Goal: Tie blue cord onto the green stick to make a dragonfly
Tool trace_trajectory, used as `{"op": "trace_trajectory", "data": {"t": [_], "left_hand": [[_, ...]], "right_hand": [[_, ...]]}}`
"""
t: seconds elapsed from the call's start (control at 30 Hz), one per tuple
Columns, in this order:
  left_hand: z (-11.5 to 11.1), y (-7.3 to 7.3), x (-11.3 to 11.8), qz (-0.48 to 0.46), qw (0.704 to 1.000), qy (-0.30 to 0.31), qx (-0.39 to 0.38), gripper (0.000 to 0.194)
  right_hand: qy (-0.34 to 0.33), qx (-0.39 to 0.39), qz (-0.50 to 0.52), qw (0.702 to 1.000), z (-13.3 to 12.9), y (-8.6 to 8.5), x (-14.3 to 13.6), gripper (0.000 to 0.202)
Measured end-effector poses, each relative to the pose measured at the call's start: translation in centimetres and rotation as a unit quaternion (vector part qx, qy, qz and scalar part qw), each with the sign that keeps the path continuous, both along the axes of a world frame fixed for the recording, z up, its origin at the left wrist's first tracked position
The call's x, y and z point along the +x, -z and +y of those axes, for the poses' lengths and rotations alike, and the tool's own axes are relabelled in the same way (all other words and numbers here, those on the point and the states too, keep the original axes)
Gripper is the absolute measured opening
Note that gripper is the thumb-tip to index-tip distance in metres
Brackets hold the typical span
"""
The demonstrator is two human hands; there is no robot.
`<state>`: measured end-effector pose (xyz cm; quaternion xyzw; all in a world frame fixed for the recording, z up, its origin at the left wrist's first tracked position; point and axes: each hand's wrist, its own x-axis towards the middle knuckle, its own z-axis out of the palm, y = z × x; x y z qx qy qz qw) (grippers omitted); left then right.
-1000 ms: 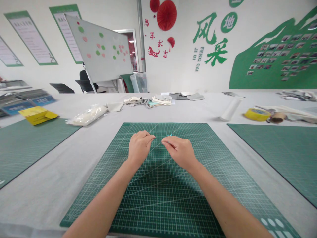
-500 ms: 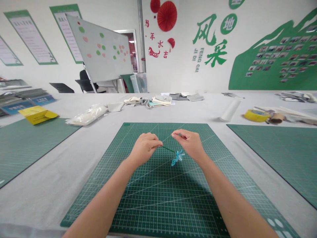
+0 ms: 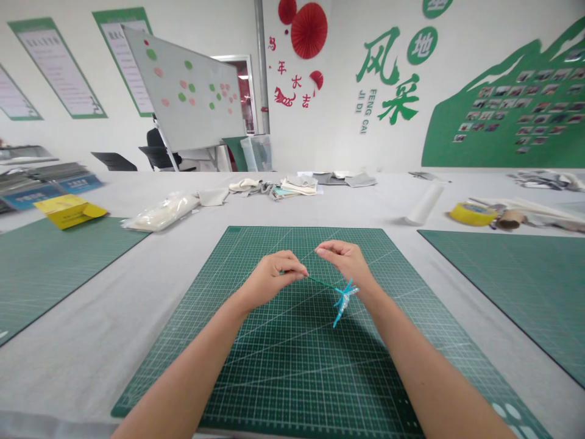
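My left hand point(image 3: 276, 275) pinches one end of a thin green stem point(image 3: 323, 282) between thumb and fingertips. At the stem's other end is a light-blue craft flower point(image 3: 343, 299) with narrow petals and whitish trim, tilted downward close to my right wrist. My right hand point(image 3: 346, 259) is closed in a pinch above the stem, apart from it; whatever its fingertips hold, if anything, is too small to make out. Under both hands lies a green cutting mat point(image 3: 274, 372) with a white grid.
More cutting mats lie at left point(image 3: 59, 262) and right point(image 3: 516, 280). Farther back are a yellow card point(image 3: 70, 211), a plastic-wrapped packet point(image 3: 162, 211), fabric scraps point(image 3: 297, 185), a white roll point(image 3: 425, 204) and a yellow tape roll point(image 3: 473, 213).
My left hand has shifted slightly right and down with the stem. The blue flower has moved right and turned, showing more edge-on. My right hand has barely moved.
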<state>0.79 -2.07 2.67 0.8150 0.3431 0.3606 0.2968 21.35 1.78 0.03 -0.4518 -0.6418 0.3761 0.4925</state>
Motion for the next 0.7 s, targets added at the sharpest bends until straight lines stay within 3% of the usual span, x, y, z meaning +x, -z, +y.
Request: {"op": "trace_trajectory", "data": {"t": [0.1,0.27,0.47,0.7], "left_hand": [[0.3,0.2,0.0,-0.035,0.999,-0.033,0.004,0.013],[1.1,1.1,-0.4,-0.106,0.982,-0.157,-0.011,0.012],[1.6,1.8,-0.5,-0.177,0.948,-0.247,-0.092,0.021],[2.0,2.6,-0.7,-0.139,0.945,-0.288,-0.070,0.019]], "right_hand": [[-0.029,-0.022,-0.013,0.999,0.2,1.0,-0.8,0.025],[-0.036,-0.013,-0.072,0.997,-0.3,2.1,-2.1,0.017],[-0.027,0.042,-0.181,0.982,-1.9,1.5,-3.3,0.015],[-0.060,0.141,-0.277,0.949,-3.8,0.2,-4.2,0.018]]}}
